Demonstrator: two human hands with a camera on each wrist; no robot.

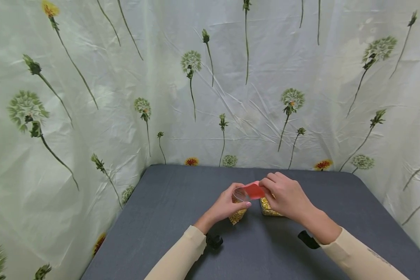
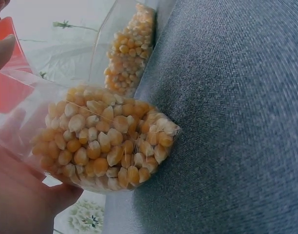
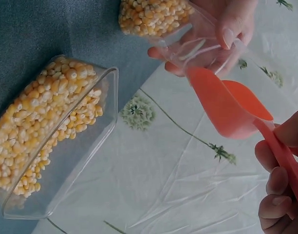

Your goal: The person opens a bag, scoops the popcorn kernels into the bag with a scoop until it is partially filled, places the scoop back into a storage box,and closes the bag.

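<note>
My left hand (image 1: pixel 224 206) grips the upper part of a clear plastic bag (image 2: pixel 102 136), its lower part filled with yellow corn kernels. The bag hangs upright with its bottom at or just above the table; contact is hard to tell. In my right hand (image 1: pixel 287 196) is the handle of a red scoop (image 3: pixel 210 105). The scoop tilts toward the left hand, its front lip at the bag's open mouth. No kernels show in the visible part of the scoop. Beside the bag, below the right hand, stands a clear rectangular container (image 3: pixel 116 95) holding more corn kernels.
A dark grey cloth covers the table (image 1: pixel 168 217). Behind it and at the sides hangs a pale curtain (image 1: pixel 210 97) printed with dandelions. Black wrist-worn gear (image 1: pixel 215 242) shows under the left forearm, and another black piece (image 1: pixel 308 239) under the right.
</note>
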